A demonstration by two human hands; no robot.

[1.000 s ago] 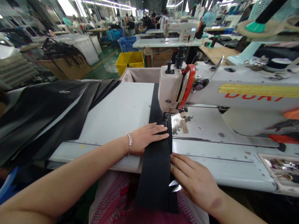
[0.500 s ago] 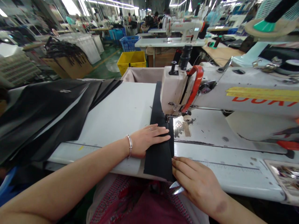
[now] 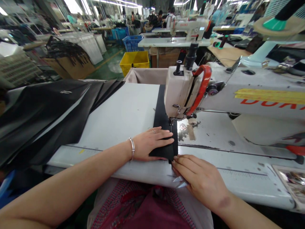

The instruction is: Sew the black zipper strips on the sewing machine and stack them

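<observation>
A strip of black leather-like material [image 3: 162,124] lies on the sewing table, running under the presser foot [image 3: 171,121] of a sewing machine [image 3: 181,92]. My left hand [image 3: 152,143] rests flat on it, fingers spread, just in front of the needle area. At the near right corner of the strip, the fingertips of my right hand [image 3: 197,178] touch its edge. Two pointed metal blades, like those of thread snips [image 3: 181,183], stick out from under my right palm; their handle is hidden in the hand.
Several large black pieces [image 3: 54,108] are layered at the left of the table [image 3: 119,108]. A fabric-lined bin [image 3: 147,75] adjoins the far edge, with a yellow crate [image 3: 134,62] beyond. A tray of small metal parts [image 3: 292,178] is at the right. People work in the background.
The black strip has slid away from me under the presser foot, its near end now close to my left hand. My right hand has moved slightly forward with it; my left hand stays put.
</observation>
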